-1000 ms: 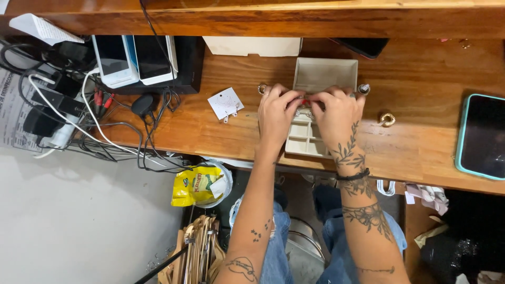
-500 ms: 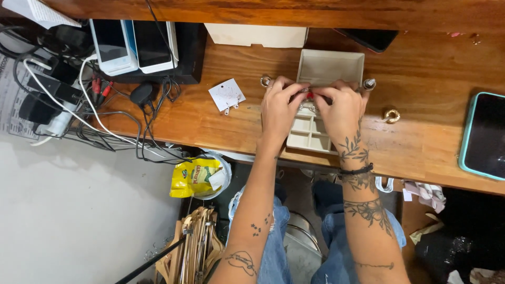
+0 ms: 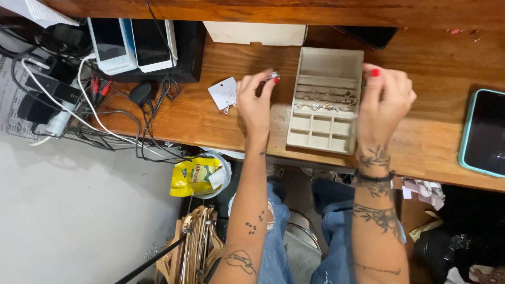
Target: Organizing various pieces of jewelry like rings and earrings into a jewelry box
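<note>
**Wooden desk and what lies on it**

The wooden desk [image 3: 221, 123] carries a cream jewellery tray [image 3: 325, 100], a small white card [image 3: 224, 93], a teal-edged tablet [image 3: 483, 131], two white devices [image 3: 131, 44], a cream box [image 3: 256, 32] and tangled cables [image 3: 105, 113]

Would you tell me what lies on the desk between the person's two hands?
In the head view, the open cream jewellery tray lies between the left hand and the right hand, its ring rows holding several rings.
</note>
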